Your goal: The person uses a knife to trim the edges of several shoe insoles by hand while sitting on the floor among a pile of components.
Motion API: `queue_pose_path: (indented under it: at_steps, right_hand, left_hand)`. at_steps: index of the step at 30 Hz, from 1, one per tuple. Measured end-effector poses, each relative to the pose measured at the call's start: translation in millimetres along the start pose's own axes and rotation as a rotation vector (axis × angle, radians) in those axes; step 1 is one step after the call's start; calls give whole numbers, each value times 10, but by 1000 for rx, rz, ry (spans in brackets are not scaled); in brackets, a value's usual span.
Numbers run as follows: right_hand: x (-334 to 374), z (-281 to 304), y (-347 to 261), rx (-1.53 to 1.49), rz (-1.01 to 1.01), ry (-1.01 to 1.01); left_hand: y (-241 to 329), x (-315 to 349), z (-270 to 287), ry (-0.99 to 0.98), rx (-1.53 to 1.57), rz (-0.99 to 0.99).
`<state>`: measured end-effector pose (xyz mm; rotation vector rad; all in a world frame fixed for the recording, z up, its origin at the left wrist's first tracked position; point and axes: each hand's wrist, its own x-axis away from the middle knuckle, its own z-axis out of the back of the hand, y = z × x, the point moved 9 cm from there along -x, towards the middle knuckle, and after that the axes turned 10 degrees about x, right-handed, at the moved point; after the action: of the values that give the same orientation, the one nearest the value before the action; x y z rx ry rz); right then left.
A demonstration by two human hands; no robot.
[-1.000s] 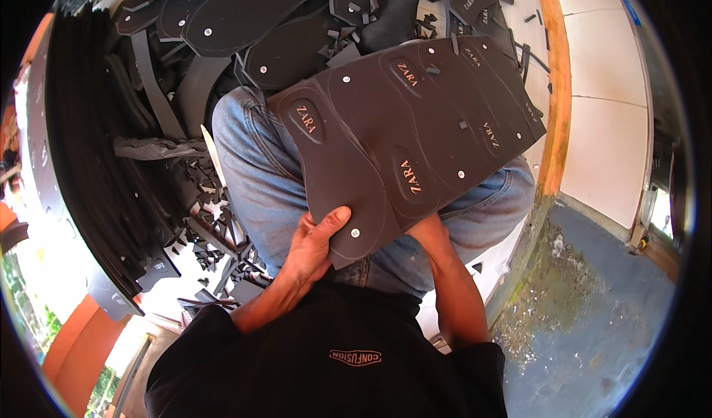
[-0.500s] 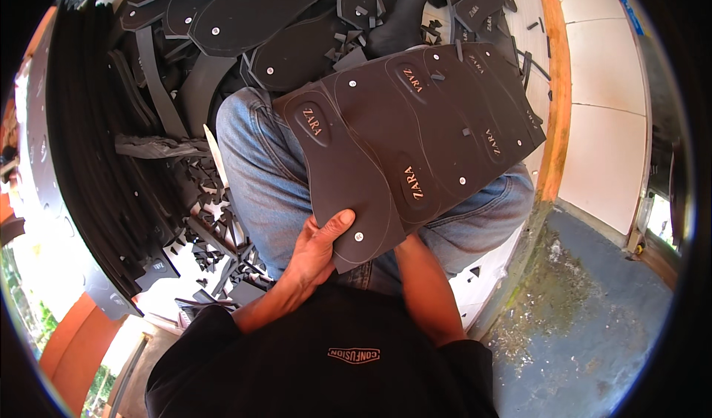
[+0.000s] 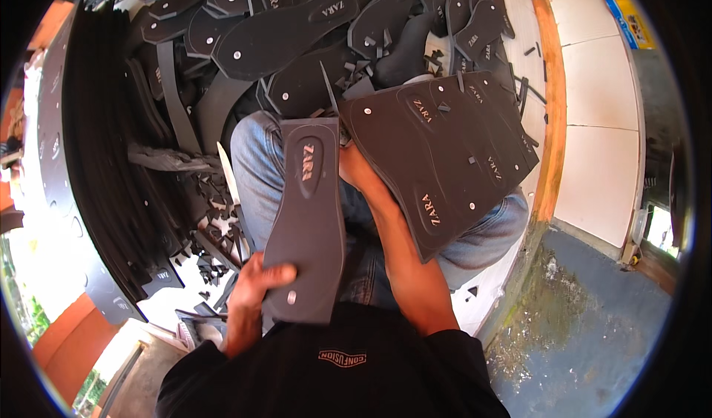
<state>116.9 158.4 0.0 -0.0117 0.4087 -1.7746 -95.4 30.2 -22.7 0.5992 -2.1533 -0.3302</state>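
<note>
My left hand (image 3: 258, 281) grips the lower end of a dark foam strip (image 3: 308, 229) marked with a sole outline, thumb on top. A wider dark foam sheet (image 3: 452, 147), printed with several sole outlines, lies across my right thigh. A gap separates strip and sheet, narrowing toward their far ends. My right hand (image 3: 356, 169) is in that gap, partly under the sheet, its fingers mostly hidden. Just beyond it a thin grey pointed blade (image 3: 328, 86), seemingly a knife's, sticks up; the handle is out of sight.
Cut dark soles (image 3: 285, 36) are heaped ahead of my knees. A tall stack of dark sheets (image 3: 111, 151) stands on the left, small scraps (image 3: 215, 221) beside it. A wooden edge (image 3: 552, 129) and white tiles (image 3: 597, 84) border the right, above a grey floor (image 3: 586, 321).
The outer strip has swung left and toward me in my left hand, parting from the sheet. My right hand has come into view farther forward, with the blade now showing.
</note>
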Motion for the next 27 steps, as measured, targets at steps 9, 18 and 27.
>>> queue_pose_path:
  at_steps: [9,18,27]
  right_hand:
    - [287,-67,12,-1177,-538,-597]
    - [954,882,848,-1088,-767,150]
    - [1628,1144,1400,-379,-663,22]
  left_hand:
    - [282,235,569,-378,-303,-117]
    - [-106,-843,-1436,-459,-81,-345]
    - [-593,-1291,-1722,-14,239,-20]
